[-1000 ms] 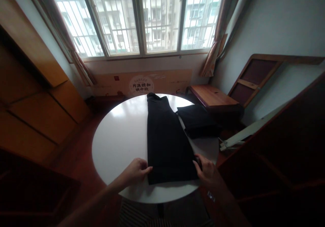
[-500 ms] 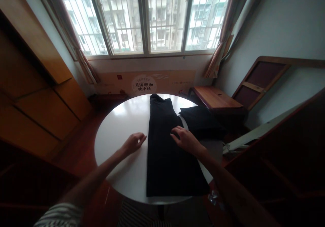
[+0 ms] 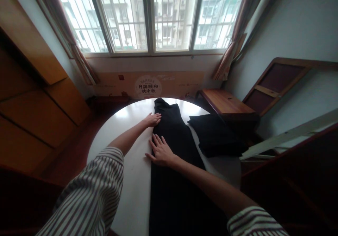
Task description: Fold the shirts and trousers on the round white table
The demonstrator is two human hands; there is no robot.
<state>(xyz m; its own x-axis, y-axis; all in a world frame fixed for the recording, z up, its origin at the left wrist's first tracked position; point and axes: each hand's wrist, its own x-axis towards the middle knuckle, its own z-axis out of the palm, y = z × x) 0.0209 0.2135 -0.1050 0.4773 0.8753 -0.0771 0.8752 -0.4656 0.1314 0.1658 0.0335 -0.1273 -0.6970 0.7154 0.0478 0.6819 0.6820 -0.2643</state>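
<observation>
Black trousers (image 3: 179,186), folded lengthwise, lie flat across a round white table (image 3: 124,179), the narrower waist end toward the window. My left hand (image 3: 153,119) rests open on their left edge near the waist, fingers stretched out over the cloth. Lower down, my right hand (image 3: 161,151) is spread flat on the same left edge, its thumb reaching over the white tabletop. Neither hand grips the fabric. To the right sits a second folded black garment (image 3: 216,134), apart from both hands.
A wooden side table (image 3: 227,101) stands beyond the table at the right, near a leaning wooden frame (image 3: 276,83). Wooden cabinets (image 3: 39,113) line the left. A long printed box (image 3: 171,84) lies under the barred window (image 3: 169,18).
My left hand has moved forward and right onto the trousers' edge. My right hand has shifted left across the trousers and spread its fingers. The view has moved closer over the table.
</observation>
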